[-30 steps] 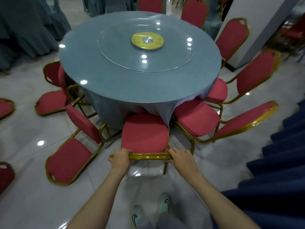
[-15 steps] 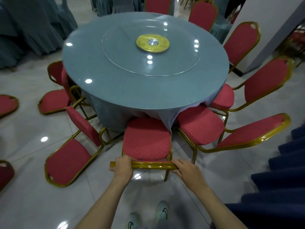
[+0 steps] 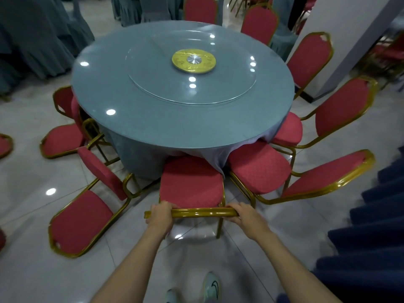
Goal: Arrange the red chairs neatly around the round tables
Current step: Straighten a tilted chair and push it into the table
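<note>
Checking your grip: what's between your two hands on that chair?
Only bare gold top rail of the chair between left hand and right hand, head view.

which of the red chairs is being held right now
The nearest chair, seat tucked under the table: the left hand and right hand grip its gold top rail. No other chair is touched.
</note>
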Demonstrator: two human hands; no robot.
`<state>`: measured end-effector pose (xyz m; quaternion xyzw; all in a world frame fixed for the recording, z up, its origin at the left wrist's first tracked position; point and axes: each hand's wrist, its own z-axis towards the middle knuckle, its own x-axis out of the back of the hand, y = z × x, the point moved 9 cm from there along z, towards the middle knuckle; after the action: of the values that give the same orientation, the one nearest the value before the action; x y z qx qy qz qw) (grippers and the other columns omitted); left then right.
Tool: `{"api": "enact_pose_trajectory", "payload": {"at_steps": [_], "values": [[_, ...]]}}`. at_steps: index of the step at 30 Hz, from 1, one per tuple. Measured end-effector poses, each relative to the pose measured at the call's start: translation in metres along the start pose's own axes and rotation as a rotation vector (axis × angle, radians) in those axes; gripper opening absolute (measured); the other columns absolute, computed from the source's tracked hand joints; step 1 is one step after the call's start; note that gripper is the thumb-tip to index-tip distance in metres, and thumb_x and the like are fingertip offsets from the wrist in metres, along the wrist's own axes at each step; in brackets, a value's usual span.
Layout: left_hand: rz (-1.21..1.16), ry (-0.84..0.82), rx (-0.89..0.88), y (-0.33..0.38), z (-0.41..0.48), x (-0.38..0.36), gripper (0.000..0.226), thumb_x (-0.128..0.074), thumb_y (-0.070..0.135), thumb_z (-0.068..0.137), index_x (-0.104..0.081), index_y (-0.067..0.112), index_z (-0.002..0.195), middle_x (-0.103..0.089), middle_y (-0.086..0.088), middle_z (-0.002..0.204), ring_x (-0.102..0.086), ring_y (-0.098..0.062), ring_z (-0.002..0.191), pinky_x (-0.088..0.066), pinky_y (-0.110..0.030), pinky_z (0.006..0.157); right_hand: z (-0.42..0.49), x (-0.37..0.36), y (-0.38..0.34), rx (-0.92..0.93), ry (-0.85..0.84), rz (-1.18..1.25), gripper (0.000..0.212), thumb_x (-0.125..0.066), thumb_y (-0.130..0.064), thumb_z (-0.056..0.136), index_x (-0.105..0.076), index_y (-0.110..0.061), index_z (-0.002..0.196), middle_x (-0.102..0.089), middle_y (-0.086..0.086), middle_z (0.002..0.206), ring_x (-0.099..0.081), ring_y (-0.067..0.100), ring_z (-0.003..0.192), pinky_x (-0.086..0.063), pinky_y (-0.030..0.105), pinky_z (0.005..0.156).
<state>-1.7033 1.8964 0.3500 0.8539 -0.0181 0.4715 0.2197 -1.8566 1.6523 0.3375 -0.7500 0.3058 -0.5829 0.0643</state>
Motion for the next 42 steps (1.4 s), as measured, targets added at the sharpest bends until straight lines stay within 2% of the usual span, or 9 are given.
{"api": "enact_pose_trajectory", "payload": {"at_steps": [4,7,16,23,28,30,33,39,42], "values": [[0.008,0.038,-0.049,-0.002,0.000,0.004,0.052,-0.050,0.000,0.091,-0.075,0.041,0.111,-0.071,-0.001,0.111,-0.060,-0.027,0.113,-0.056,-0.042,0.090,-0.001,-0.008,-0.002,-0.064,0.057,0.036,0.035,-0.066,-0.038,0.097,-0.056,-0.033,0.130,-0.054,-0.005,0.113,-0.048,0.017,0.112,-0.048,0.035,0.091],[-0.029,0.112,-0.036,-0.007,-0.007,0.006,0.050,-0.053,0.001,0.088,-0.077,0.042,0.105,-0.073,0.000,0.101,-0.062,-0.026,0.104,-0.059,-0.041,0.078,-0.008,-0.009,-0.004,-0.081,0.120,0.047,0.031,-0.067,-0.037,0.096,-0.058,-0.031,0.126,-0.053,-0.005,0.110,-0.048,0.017,0.110,-0.049,0.035,0.086],[-0.080,0.122,-0.062,-0.012,-0.015,-0.003,0.048,-0.058,-0.010,0.079,-0.082,0.026,0.101,-0.079,0.003,0.093,-0.072,-0.016,0.087,-0.048,-0.020,0.067,-0.023,0.001,-0.005,-0.039,0.163,0.024,0.037,-0.069,-0.054,0.089,-0.064,-0.041,0.123,-0.049,-0.013,0.097,-0.047,0.007,0.095,-0.044,0.028,0.073],[-0.026,0.118,-0.115,0.001,0.003,0.004,0.049,-0.058,-0.010,0.077,-0.081,0.024,0.104,-0.077,-0.001,0.098,-0.069,-0.022,0.094,-0.057,-0.033,0.080,-0.007,0.006,-0.001,-0.029,0.180,0.053,0.038,-0.072,-0.051,0.087,-0.065,-0.040,0.123,-0.046,-0.012,0.097,-0.043,0.008,0.095,-0.048,0.032,0.078],[0.029,0.138,-0.108,0.002,0.005,0.001,0.045,-0.073,-0.005,0.070,-0.081,0.030,0.096,-0.069,-0.001,0.085,-0.064,-0.026,0.087,-0.053,-0.033,0.073,-0.004,-0.004,0.008,0.003,0.158,0.090,0.040,-0.069,-0.052,0.089,-0.058,-0.046,0.127,-0.042,-0.013,0.100,-0.041,0.011,0.096,-0.048,0.035,0.083],[0.054,0.126,-0.083,0.000,0.007,0.000,0.043,-0.073,-0.001,0.075,-0.080,0.034,0.100,-0.064,-0.001,0.089,-0.061,-0.029,0.094,-0.055,-0.038,0.075,-0.001,-0.009,0.012,-0.008,0.125,0.107,0.043,-0.066,-0.053,0.090,-0.052,-0.047,0.130,-0.042,-0.013,0.104,-0.042,0.012,0.102,-0.047,0.036,0.087],[0.066,0.135,-0.076,-0.001,0.008,0.001,0.040,-0.072,0.004,0.081,-0.079,0.037,0.102,-0.057,0.004,0.088,-0.060,-0.028,0.094,-0.054,-0.036,0.072,0.001,-0.009,0.012,-0.019,0.107,0.120,0.054,-0.062,-0.059,0.090,-0.045,-0.044,0.139,-0.047,-0.009,0.113,-0.044,0.012,0.109,-0.046,0.035,0.092],[0.013,0.065,-0.136,-0.002,0.008,0.001,0.042,-0.064,-0.001,0.079,-0.081,0.033,0.096,-0.075,0.004,0.085,-0.070,-0.017,0.081,-0.058,-0.032,0.072,0.002,-0.009,0.010,-0.059,0.090,0.111,0.058,-0.063,-0.059,0.091,-0.043,-0.036,0.141,-0.046,-0.005,0.117,-0.044,0.015,0.111,-0.044,0.034,0.094],[0.009,-0.015,-0.127,-0.004,0.005,0.004,0.044,-0.056,0.000,0.085,-0.081,0.031,0.103,-0.078,0.001,0.092,-0.071,-0.019,0.089,-0.060,-0.038,0.080,0.000,-0.010,0.003,-0.108,0.115,0.076,0.059,-0.067,-0.051,0.092,-0.042,-0.028,0.141,-0.048,0.000,0.122,-0.046,0.020,0.114,-0.046,0.034,0.094]]}}
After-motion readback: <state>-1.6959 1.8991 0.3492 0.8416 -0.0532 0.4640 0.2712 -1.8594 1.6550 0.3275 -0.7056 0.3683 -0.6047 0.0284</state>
